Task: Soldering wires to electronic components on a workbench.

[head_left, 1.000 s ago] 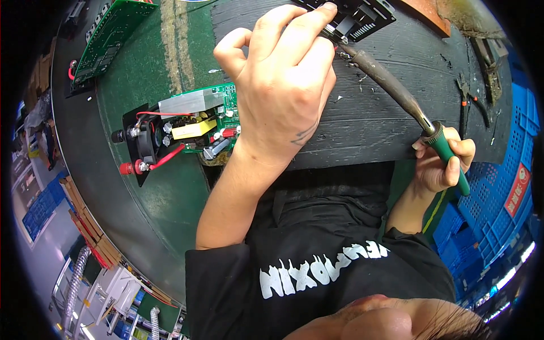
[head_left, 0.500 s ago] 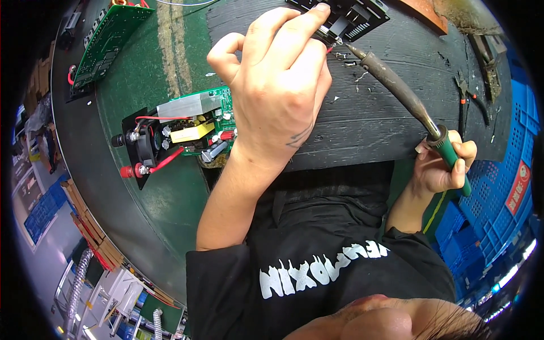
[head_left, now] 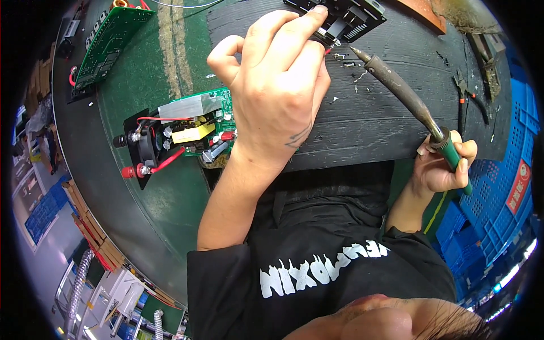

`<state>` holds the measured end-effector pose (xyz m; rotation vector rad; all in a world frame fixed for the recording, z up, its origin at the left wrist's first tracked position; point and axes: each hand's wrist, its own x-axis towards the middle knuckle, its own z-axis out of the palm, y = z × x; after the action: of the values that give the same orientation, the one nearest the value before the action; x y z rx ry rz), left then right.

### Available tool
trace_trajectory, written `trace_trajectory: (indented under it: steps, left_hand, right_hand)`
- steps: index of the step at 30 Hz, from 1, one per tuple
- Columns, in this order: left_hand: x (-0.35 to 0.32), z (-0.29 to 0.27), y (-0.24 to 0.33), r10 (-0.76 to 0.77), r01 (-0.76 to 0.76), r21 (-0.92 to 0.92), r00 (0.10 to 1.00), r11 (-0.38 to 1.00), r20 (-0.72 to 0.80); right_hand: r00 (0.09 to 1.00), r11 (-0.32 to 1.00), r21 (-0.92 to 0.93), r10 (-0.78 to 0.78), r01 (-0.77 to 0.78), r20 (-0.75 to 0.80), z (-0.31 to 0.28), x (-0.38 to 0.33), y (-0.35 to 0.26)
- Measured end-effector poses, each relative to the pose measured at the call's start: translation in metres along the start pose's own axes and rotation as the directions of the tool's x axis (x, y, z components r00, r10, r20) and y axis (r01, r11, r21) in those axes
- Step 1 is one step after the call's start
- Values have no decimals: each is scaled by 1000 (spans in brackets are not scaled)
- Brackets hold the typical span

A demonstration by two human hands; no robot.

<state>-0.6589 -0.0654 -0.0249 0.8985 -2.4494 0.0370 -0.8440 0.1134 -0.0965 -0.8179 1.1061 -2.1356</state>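
My right hand [head_left: 443, 168] is closed round the green handle of a soldering iron [head_left: 403, 92], whose pointed tip slants up to the left. That tip is a small gap away from a shiny metal terminal [head_left: 336, 42] with a bit of red wire at its base. The terminal sits on the near edge of a black panel [head_left: 362, 18] with slots and a socket-like part. My left hand [head_left: 277, 79] is curled over the panel's left side, one fingertip pressing on it; its other fingertips are hidden. Left of that wrist lies a green circuit board [head_left: 224, 107], partly covered by my forearm.
The board joins a black end plate with a fan [head_left: 146, 144] and a red terminal post [head_left: 127, 171]. Another circuit board [head_left: 110, 48] stands at the far left. Orange-handled cutters [head_left: 463, 90] lie right on the black work board [head_left: 374, 124]. Blue crates [head_left: 493, 192] stand beyond.
The soldering iron's tip has drawn back slightly to the right, away from the metal terminal. The black panel has shifted very slightly left; my left hand stays on it.
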Motion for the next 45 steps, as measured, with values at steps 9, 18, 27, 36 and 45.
trace_trajectory:
  steps: [9, 18, 27, 36, 45]
  left_hand:
    - [-5, 4, -6, -2, 2, 13, 1000, 1000, -5]
    - [-12, -11, -29, -22, -4, -254, 995, 967, -98]
    - [-22, -31, -41, -320, 335, -153, 940, 930, 114]
    - [-18, -16, -22, -363, 358, -264, 931, 896, 32]
    - [-32, 5, -15, -177, 199, -217, 977, 956, 117]
  right_hand:
    - [998, 1000, -16, 17, -18, -55, 1, 0, 3]
    - [990, 999, 35, 4, 1, -139, -7, -1, 1]
    - [990, 999, 44, 10, -3, -141, -1, 2, 0]
    - [994, 997, 65, -27, 35, -107, 0, 3, 1]
    - [996, 996, 70, -48, 54, -80, 0, 4, 1]
